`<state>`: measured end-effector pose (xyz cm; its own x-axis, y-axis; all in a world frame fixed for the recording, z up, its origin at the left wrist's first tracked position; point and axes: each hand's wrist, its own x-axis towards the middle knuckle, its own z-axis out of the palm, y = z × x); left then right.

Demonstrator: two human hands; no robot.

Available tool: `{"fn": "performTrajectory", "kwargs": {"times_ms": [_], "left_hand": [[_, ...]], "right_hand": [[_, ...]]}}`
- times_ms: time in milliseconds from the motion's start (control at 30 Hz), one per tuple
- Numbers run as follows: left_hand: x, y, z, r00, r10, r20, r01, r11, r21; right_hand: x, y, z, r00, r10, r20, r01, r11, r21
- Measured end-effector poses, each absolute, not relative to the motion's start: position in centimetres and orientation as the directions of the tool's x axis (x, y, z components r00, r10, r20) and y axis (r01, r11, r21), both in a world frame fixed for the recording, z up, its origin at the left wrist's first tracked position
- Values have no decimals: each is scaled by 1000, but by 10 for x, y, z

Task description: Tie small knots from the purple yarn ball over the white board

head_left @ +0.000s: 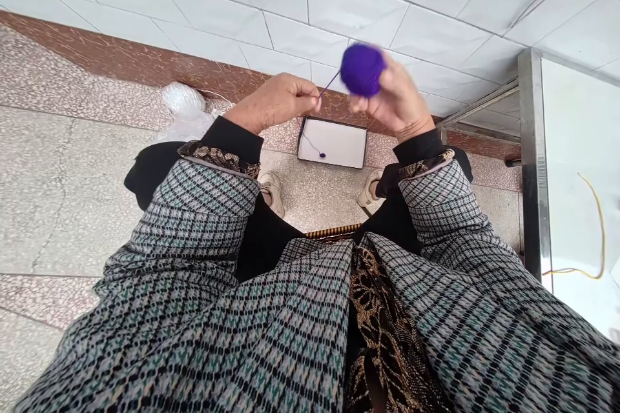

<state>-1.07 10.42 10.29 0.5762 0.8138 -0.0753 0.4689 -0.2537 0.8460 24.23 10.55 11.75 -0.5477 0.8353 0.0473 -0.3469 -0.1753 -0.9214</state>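
Note:
A ball of purple yarn (362, 70) is gripped in my right hand (397, 97), the fingers wrapped behind it. From the ball a taut purple strand (329, 82) runs left to my left hand (276, 102), where thumb and forefinger pinch it. Below the left hand the yarn hangs down into a shallow white box with black edges (339, 142) on the floor. A small dark purple bit of yarn (322, 155) lies inside that box, at the strand's lower end.
White yarn (184, 100) and a clear plastic bag (181, 126) lie on the floor by the tiled wall (285, 32). A white-topped table with a metal edge (557, 161) stands at the right, a yellow cord (603, 226) on it. My shoes (274, 193) flank the box.

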Motion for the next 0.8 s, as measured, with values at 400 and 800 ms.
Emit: {"fn": "performTrajectory", "kwargs": {"times_ms": [400, 800], "left_hand": [[-1, 94, 115, 701, 710, -69, 358, -266, 895], [-3, 106, 93, 516, 853, -71, 472, -214, 856]], "right_hand": [[238, 112, 99, -546, 772, -325, 334, -155, -930], [246, 109, 102, -765, 636, -101, -55, -220, -974]]}}
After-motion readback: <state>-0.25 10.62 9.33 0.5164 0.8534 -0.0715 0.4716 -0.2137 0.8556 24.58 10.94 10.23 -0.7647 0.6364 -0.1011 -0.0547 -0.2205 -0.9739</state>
